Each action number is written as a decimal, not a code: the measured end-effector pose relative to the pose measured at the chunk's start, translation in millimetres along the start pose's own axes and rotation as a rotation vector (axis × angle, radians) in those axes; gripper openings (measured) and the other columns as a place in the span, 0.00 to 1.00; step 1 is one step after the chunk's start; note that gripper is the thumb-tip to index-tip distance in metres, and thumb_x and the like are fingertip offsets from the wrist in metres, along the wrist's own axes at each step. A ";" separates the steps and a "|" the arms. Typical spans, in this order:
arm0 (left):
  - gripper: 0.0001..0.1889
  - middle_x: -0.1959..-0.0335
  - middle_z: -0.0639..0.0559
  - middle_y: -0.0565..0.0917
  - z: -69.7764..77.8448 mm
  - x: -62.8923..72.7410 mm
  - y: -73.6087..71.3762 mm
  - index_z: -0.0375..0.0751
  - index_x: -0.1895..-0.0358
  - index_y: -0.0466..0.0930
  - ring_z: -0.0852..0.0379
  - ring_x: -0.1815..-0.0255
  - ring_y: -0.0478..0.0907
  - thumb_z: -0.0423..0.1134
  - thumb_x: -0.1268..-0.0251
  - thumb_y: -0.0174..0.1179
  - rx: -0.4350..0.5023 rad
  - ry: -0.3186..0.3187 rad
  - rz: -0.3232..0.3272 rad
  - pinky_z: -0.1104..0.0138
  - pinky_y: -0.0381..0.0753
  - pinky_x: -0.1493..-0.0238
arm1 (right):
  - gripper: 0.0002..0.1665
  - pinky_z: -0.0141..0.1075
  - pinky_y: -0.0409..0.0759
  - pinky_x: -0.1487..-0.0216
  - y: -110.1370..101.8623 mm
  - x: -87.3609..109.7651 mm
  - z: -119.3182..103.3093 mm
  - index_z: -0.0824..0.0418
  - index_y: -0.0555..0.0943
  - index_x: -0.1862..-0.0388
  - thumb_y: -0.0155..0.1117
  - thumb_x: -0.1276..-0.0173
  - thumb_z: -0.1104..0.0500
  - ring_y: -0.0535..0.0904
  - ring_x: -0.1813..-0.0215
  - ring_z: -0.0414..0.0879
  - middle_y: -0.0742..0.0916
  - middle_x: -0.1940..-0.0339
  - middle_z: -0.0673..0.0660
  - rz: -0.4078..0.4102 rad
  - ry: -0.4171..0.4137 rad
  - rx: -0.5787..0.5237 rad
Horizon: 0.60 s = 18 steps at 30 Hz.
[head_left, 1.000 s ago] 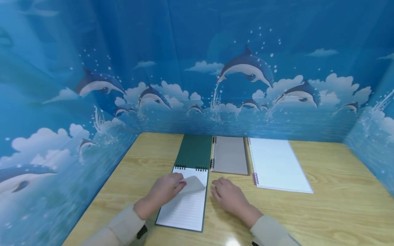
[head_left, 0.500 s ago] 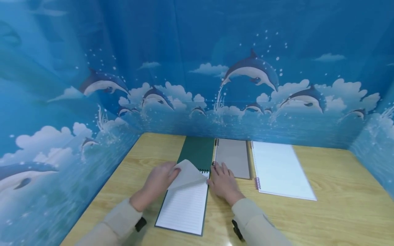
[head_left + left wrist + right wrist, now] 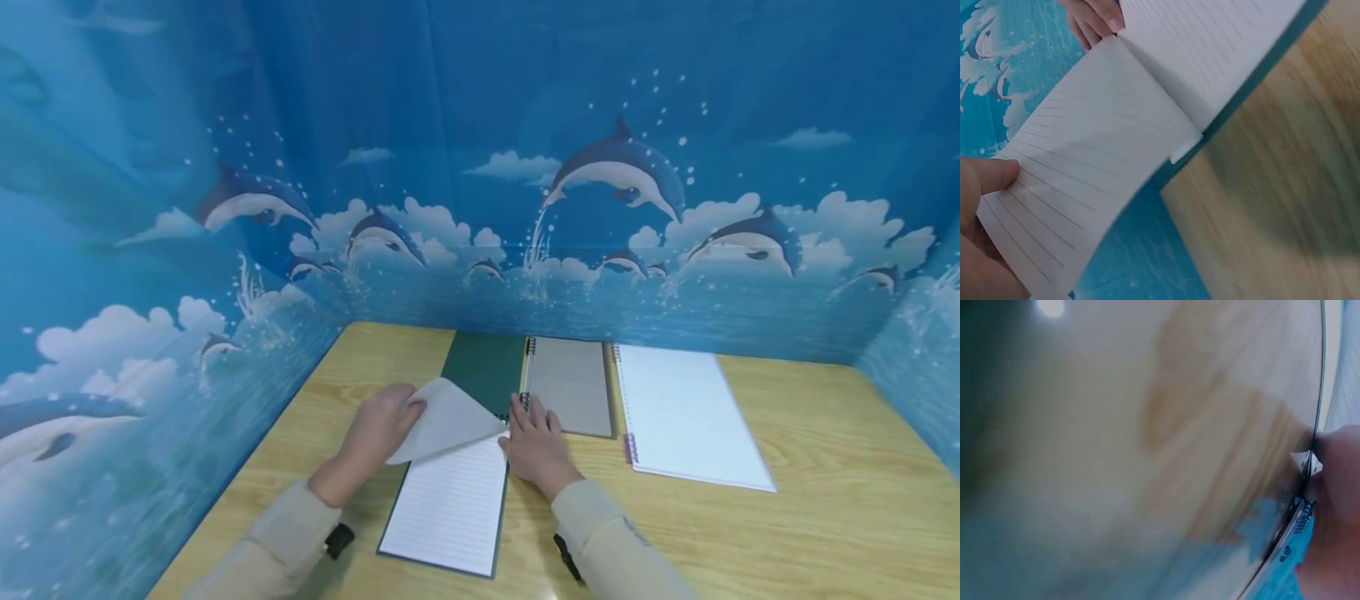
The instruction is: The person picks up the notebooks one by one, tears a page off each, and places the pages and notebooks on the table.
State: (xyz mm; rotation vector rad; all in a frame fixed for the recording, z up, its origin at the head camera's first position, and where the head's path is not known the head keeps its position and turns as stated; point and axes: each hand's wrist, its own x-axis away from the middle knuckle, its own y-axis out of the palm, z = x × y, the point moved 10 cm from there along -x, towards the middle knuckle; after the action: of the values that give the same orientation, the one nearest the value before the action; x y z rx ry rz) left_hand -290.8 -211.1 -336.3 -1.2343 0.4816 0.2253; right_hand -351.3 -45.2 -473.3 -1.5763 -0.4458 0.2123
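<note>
A top-bound notepad [image 3: 446,517] with lined pages lies on the table, its dark green cover [image 3: 486,367] folded back toward the wall. My left hand [image 3: 372,437] pinches the lower corner of a lined page [image 3: 447,425], thumb on one face. That page is lifted and bent diagonally over toward the left, hiding most of the spiral binding. In the left wrist view the ruled lines on the raised page [image 3: 1085,150] show. My right hand [image 3: 538,446] rests at the notepad's right edge beside the binding, fingers extended, thumb at the page's right side.
Just right of the notepad lies a grey-covered spiral notebook [image 3: 572,387], partly under the right fingertips. Farther right is a larger spiral notebook with a white page or cover [image 3: 690,417]. The wooden table [image 3: 832,492] meets a blue dolphin-print curtain [image 3: 480,167] at the back and sides.
My left hand has raised the page and drawn it up and to the left, so more of it is folded over. My right hand has moved left and forward onto the notepad's edge.
</note>
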 end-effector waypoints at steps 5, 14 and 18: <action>0.13 0.86 0.53 0.68 -20.3 0.1 7.8 0.40 0.80 0.71 0.61 0.84 0.61 0.38 0.38 0.57 0.059 -0.084 -0.044 0.70 0.62 0.82 | 0.33 0.50 0.42 0.26 -1.4 0.2 -1.1 0.57 0.57 0.29 0.34 0.26 0.42 0.37 0.23 0.53 0.53 0.24 0.52 -0.001 -0.021 0.105; 0.12 0.75 0.42 0.81 -68.4 5.0 26.0 0.32 0.66 0.78 0.55 0.76 0.74 0.40 0.35 0.54 0.233 -0.300 -0.108 0.66 0.73 0.76 | 0.33 0.46 0.37 0.25 -4.1 -0.9 -7.7 0.58 0.58 0.29 0.31 0.25 0.42 0.39 0.23 0.52 0.55 0.25 0.53 0.021 -0.073 0.257; 0.14 0.66 0.37 0.83 -79.7 8.5 33.1 0.29 0.60 0.79 0.50 0.70 0.78 0.40 0.35 0.55 0.259 -0.339 -0.131 0.61 0.77 0.70 | 0.33 0.46 0.36 0.25 -4.0 -0.4 -9.2 0.58 0.58 0.29 0.31 0.25 0.42 0.40 0.23 0.51 0.56 0.25 0.54 0.017 -0.081 0.273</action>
State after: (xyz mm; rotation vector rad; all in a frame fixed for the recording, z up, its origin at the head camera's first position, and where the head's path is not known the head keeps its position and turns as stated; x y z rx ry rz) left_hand -315.6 -276.2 -388.0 -0.9460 0.1302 0.2468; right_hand -348.6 -53.7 -468.8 -1.3074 -0.4461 0.3370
